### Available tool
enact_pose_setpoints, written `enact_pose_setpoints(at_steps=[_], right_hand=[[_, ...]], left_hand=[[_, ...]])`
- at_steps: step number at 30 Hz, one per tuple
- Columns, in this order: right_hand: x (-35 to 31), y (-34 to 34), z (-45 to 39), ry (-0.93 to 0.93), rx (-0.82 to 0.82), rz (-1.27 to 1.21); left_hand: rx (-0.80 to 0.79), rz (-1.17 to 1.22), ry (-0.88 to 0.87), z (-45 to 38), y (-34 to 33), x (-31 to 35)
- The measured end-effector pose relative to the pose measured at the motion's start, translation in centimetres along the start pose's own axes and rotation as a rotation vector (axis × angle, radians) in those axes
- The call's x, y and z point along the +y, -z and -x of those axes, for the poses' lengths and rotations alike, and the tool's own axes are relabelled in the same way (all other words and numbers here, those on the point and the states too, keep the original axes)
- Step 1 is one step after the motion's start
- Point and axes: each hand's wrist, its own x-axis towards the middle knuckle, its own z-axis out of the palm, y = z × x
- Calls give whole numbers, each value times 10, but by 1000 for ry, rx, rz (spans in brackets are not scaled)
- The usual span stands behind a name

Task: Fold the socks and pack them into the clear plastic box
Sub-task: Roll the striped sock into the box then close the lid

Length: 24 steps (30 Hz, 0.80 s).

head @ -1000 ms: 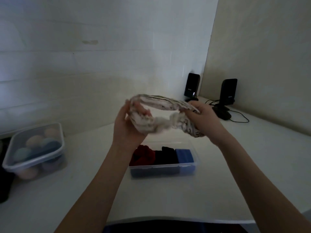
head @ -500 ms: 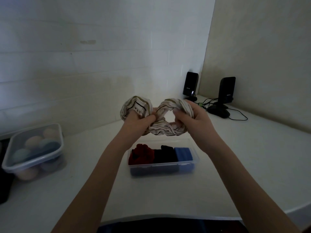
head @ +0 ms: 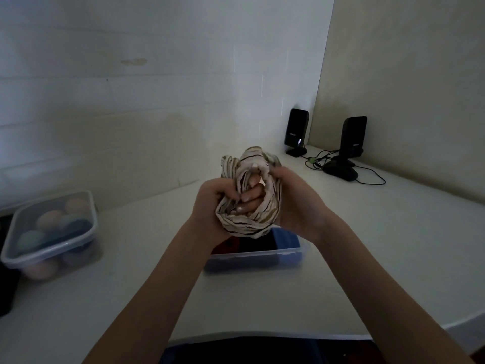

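A cream striped sock bundle (head: 249, 222) is bunched up between both hands above the table. My left hand (head: 214, 203) grips its left side with curled fingers. My right hand (head: 294, 203) grips the right side, fingers tucked into the fabric. Just below them sits the clear plastic box (head: 262, 254), open, with a red, a black and a blue folded sock inside, partly hidden by the bundle and my hands.
A second clear lidded box (head: 52, 232) with rolled pastel socks stands at the left. Two black speakers (head: 296, 131) (head: 351, 143) with cables sit in the back right corner. The white table (head: 393, 245) meets walls behind and to the right.
The sock, stretched open between my hands a second ago, has been twisted and gathered into a tight bundle. Both hands have come together and dropped closer to the box.
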Motion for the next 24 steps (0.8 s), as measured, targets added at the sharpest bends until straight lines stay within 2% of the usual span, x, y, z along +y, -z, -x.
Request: enact_pose_setpoints(at_steps=[4,6,8,12,16,18,20,21,24], right_hand=[[2,9,-3,73,93,225],[3,12,-4,88,159,284],[3,13,-4,111,172,291],[1,21,-2,206,287,182],[4,35,2,182,512,106],[8,38,3,185,572,120],[12,39,5,215,607,208],[15,40,7,232,620,324],[20,48,13,253,598,766]], left_hand=[[209,-185,44,2,6,-3],[260,-275,73,2,7,-3],[285,-371,72,2,6,-1],[506,-585,-7,6,8,6],[642,-450,-30,14,15,13],[603,-362,-1,16,16,10],[539,-401,12,18,18,3],[527,-504,6,19,19,-2],[533,-1065,2,19,18,-9]])
